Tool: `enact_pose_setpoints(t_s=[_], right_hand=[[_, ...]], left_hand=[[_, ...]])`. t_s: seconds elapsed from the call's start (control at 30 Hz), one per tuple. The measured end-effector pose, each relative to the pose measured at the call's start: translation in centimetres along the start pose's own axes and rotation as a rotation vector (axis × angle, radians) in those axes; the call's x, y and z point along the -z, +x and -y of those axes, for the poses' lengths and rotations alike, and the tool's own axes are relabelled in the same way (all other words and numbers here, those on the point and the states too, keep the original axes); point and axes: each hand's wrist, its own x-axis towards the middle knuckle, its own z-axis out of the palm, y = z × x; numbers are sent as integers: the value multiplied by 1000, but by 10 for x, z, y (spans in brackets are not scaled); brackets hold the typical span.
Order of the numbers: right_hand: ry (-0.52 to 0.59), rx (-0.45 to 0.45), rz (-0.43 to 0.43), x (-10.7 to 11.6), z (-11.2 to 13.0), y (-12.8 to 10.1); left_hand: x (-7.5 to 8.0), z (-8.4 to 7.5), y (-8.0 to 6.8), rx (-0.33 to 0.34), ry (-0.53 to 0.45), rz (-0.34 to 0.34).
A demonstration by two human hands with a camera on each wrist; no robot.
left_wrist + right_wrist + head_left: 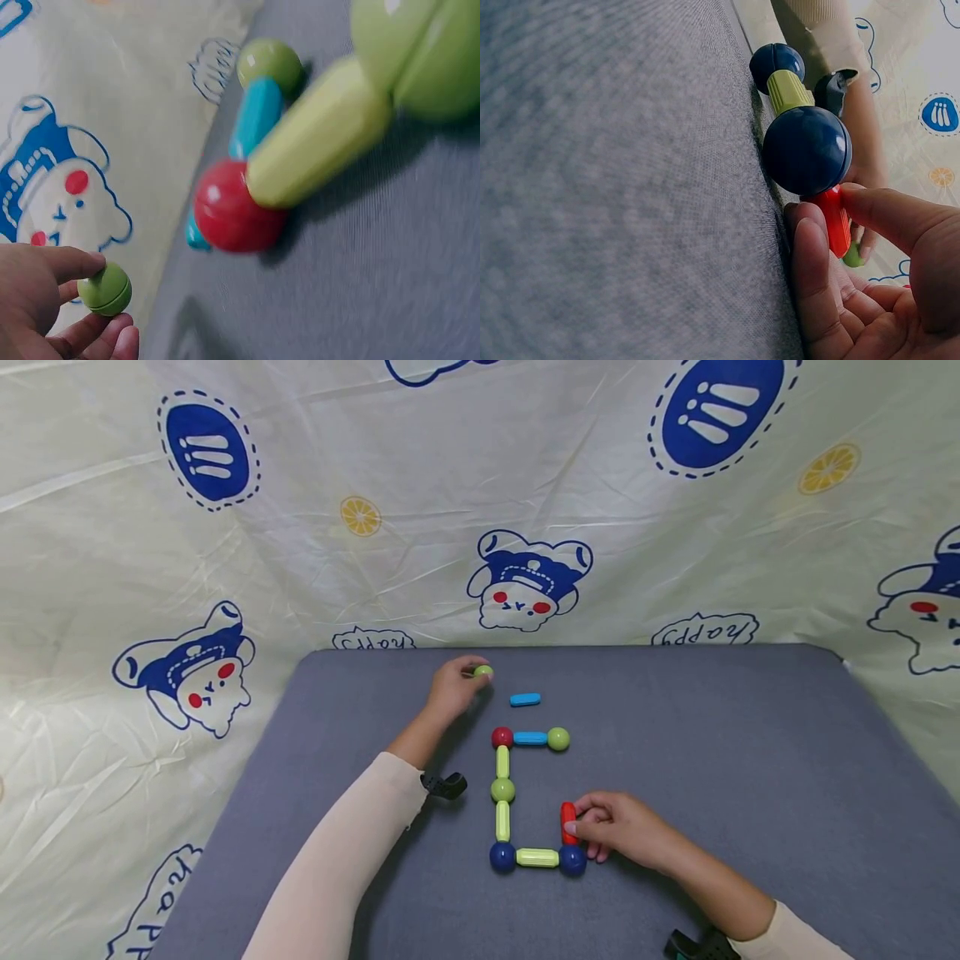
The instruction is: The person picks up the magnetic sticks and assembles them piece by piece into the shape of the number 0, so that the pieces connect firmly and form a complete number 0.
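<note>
A chain of toy sticks and balls lies on the grey table (750,760): red ball (502,737), blue stick (530,738), green ball (558,739), then two lime sticks and a green ball (502,790) running down to a navy ball (502,857), a lime stick (537,857) and a second navy ball (572,859). My right hand (592,831) pinches a red stick (568,821) standing against that navy ball (807,150). My left hand (457,683) pinches a small green ball (483,672) near the table's far edge, also the green ball (105,289) in the left wrist view.
A loose blue stick (525,699) lies just right of the left hand. A cartoon-printed cloth (525,510) rises behind and beside the table. Black wrist mounts (444,785) show on both forearms.
</note>
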Motion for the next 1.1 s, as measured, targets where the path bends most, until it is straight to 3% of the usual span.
enact_pose_setpoints(t_s=[0.37, 0.57, 1.1], right_hand=[[8, 1, 2, 0, 0, 0], [8, -7, -8, -1, 1, 0], [28, 6, 7, -1, 3, 0]], left_hand=[[-11, -29, -41, -90, -108, 104], [-23, -45, -66, -117, -115, 214], [-46, -45, -96, -168, 14, 529]])
